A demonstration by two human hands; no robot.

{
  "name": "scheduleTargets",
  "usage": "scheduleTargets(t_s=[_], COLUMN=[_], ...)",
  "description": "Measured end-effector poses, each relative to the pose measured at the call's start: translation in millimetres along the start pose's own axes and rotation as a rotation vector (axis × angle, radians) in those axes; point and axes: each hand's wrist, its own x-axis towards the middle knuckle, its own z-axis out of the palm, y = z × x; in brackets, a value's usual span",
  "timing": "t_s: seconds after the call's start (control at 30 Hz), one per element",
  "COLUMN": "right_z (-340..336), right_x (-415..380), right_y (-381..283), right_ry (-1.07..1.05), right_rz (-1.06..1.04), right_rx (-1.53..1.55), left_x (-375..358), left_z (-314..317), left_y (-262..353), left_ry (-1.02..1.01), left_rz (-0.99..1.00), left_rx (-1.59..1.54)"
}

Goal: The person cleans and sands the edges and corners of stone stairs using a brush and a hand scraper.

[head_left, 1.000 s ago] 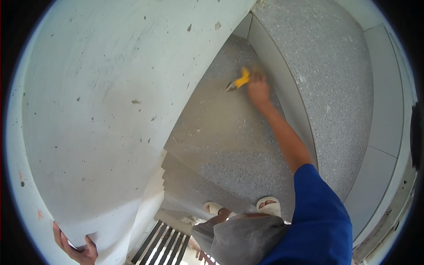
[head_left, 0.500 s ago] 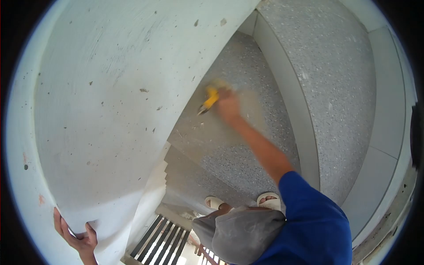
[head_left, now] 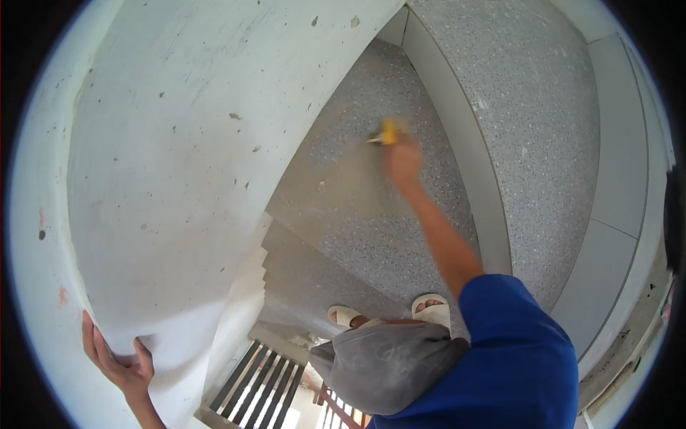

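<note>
Right hand [head_left: 404, 161]: fingers closed around yellow-handled scraper tool [head_left: 386, 133], blade end pointing left, low against grey speckled terrazzo stair tread [head_left: 371, 214]; contact not resolvable, motion blur. Left hand [head_left: 118, 361]: fingers curled over lower edge of white curved plaster wall [head_left: 179, 179], thumb on near face, nothing else held. Pale sandals [head_left: 429, 307] on tread below right forearm. Dark railing bars [head_left: 257, 390] just right of left fingers.

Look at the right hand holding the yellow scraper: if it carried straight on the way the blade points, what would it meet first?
The right hand aims the yellow scraper up-left along the speckled stair tread; probably the white curved wall comes first, though depth is unclear.
</note>
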Motion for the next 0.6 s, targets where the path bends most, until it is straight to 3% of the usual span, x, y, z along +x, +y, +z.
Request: scheduleTargets(t_s=[0.03,0.1,0.17,0.27,0.33,0.37,0.4,0.47,0.6], right_z=[15.0,23.1,8.3,-50.3,-91.1,-111.3,-108.1,-109.5,-21.2], right_x=[-17.3,-41.1,-56.1,-66.0,-67.9,-61.2,-65.1,-52.2,-80.2], right_y=[-34.4,-102.3,-142.8,-112.7,-34.3,7.6,59.4,100.7,-15.2], right_ry=[0.011,-0.334,-0.517,-0.363,-0.032,-0.041,-0.126,-0.051,0.042], right_rz=[-0.137,-0.152,-0.157,-0.108,-0.230,-0.201,-0.038,0.026,-0.024], right_rx=[0.011,0.085,0.345,0.535,0.456,0.361,0.117,-0.072,0.020], left_x=[1.6,2.9,1.6,2.0,0.9,1.2,1.3,1.2,2.1], left_z=[-0.5,-4.5,-2.4,-1.3,-1.2,-0.5,0.5,0.1,0.8], left_y=[1.6,2.6,2.7,3.3,2.5,1.2,0.5,0.2,1.3], left_ry=[-0.002,-0.003,0.001,0.010,0.012,0.016,0.023,0.020,0.030], left_rz=[0.002,0.003,-0.005,-0.003,-0.004,-0.006,-0.005,0.005,0.000], left_rx=[-0.001,0.002,0.000,-0.005,-0.012,-0.009,-0.006,-0.007,-0.008])
